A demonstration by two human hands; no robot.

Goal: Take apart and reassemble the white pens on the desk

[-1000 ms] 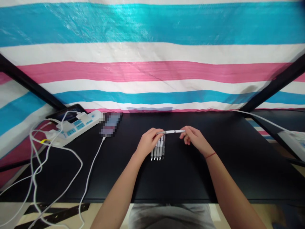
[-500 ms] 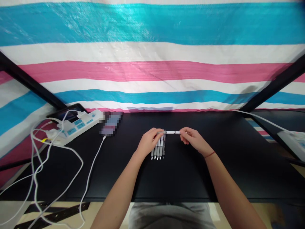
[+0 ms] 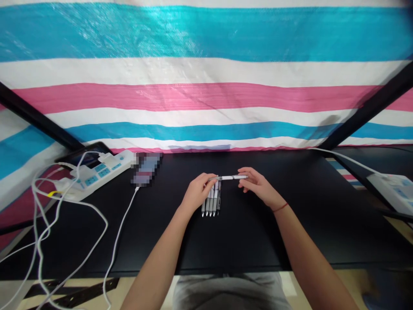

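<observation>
My left hand (image 3: pixel 197 191) is closed on the grey end of a white-and-grey pen (image 3: pixel 229 177), which it keeps level above the table. At the pen's other end is my right hand (image 3: pixel 258 185), its thumb and fingers parted around the white tip. Whether that tip touches a finger I cannot tell. Below my left hand, several similar pens (image 3: pixel 211 202) lie side by side in a row, metal tips toward me; the hand covers their far ends. A darker grey pen (image 3: pixel 218 201) forms the right end of the row.
A white power strip (image 3: pixel 97 176) with chargers and tangled white cables (image 3: pixel 40 219) occupies the left side of the black table (image 3: pixel 155 232). Near it lies a blurred-out phone (image 3: pixel 146 169) on a cable. Another white strip (image 3: pixel 395 191) is at the far right. Striped sheeting (image 3: pixel 206 99) hangs behind.
My right hand has loosened its pinch on the pen's white end, and its fingers have spread. My left hand still holds the pen. The whole view has shifted slightly.
</observation>
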